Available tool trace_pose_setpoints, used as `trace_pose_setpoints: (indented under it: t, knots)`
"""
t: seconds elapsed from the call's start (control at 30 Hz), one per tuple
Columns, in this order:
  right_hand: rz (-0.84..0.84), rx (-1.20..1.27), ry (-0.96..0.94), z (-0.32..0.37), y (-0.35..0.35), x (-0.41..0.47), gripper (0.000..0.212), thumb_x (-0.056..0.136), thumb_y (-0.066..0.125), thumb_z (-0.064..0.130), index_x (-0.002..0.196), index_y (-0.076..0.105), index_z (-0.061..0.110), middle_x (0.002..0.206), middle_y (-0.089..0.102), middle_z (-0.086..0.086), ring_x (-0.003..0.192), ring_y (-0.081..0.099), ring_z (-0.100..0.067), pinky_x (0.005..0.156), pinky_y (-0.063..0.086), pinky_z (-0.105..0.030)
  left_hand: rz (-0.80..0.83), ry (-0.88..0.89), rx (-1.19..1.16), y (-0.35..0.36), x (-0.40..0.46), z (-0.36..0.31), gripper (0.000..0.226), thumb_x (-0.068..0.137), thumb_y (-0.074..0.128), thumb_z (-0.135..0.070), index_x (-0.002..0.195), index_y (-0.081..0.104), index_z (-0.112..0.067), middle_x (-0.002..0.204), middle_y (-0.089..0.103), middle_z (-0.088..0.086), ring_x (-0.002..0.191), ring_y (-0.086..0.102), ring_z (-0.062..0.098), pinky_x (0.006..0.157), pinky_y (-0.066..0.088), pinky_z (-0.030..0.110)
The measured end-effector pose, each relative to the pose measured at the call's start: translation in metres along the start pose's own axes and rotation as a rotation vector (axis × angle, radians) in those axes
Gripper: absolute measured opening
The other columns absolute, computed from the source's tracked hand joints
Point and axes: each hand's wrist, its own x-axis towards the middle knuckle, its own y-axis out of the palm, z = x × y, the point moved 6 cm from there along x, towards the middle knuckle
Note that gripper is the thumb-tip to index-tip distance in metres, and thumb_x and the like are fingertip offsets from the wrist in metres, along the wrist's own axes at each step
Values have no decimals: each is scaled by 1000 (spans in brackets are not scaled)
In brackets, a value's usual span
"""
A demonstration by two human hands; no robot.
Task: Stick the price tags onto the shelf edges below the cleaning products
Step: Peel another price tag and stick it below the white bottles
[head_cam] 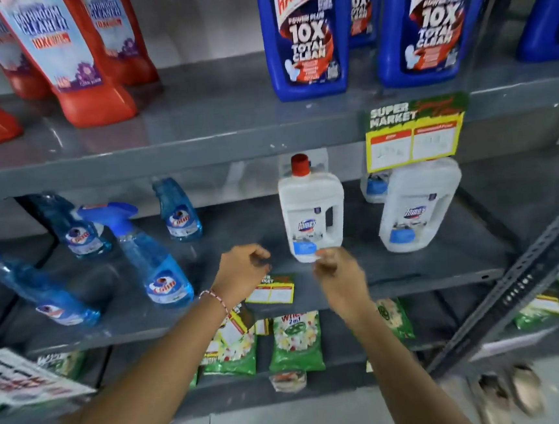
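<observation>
A yellow and green price tag (273, 290) lies flat on the grey middle shelf (411, 268), near its front edge. My left hand (242, 270) hovers just over the tag's left end with fingers loosely curled and apart, and I see nothing held in it. My right hand (339, 272) is to the right of the tag, in front of a white Domex bottle (312, 215). Its fingertips are pinched together and blurred, so any small piece between them cannot be made out. Another price tag (413, 139) hangs stuck on the upper shelf edge (166, 167) below the blue Harpic bottles (306, 33).
Blue Colin spray bottles (161, 262) stand left on the middle shelf, and a second Domex bottle (419, 206) right. Red cleaner bottles (68, 54) fill the upper left. Green detergent packs (296, 342) and loose tags (237, 320) lie below. A slanted metal upright (530, 277) runs at right.
</observation>
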Motion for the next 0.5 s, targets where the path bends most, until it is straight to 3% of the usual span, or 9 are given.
trace_pose_setpoints:
  t: [0.1,0.23,0.3,0.37,0.5]
  knots:
    - [194,-77,99,-30,50,7,28,86,69,10,113,63,6,109,71,-13,103,66,-31,86,51,-34,149,-214,103,27,16,51,50,78,72,-15,127,60,-12,128,65,9,116,61,24,92,42,21]
    - [261,-142,145,-44,86,17,66,78,77,6,138,48,11,129,61,-11,117,60,-27,101,49,-39,175,-371,-3,46,33,85,66,76,71,-10,138,47,-9,128,61,14,107,65,29,85,52,28]
    - [222,-154,144,-46,91,23,72,75,77,0,139,46,13,129,58,-11,117,59,-27,102,50,-43,134,-365,-14,47,40,93,54,73,76,-11,125,60,-11,117,70,12,95,67,22,75,48,21]
    - [192,-130,131,-47,91,28,71,73,77,-1,137,48,14,124,61,-10,109,62,-24,98,51,-37,109,-373,-45,46,41,98,33,70,80,-11,102,74,-15,101,76,8,81,67,16,68,47,19]
    - [224,-74,98,-48,86,25,48,74,80,6,120,65,14,102,65,5,95,61,-12,78,47,-19,178,-343,-154,49,29,94,20,70,79,-1,78,74,-19,81,75,10,71,64,18,73,53,32]
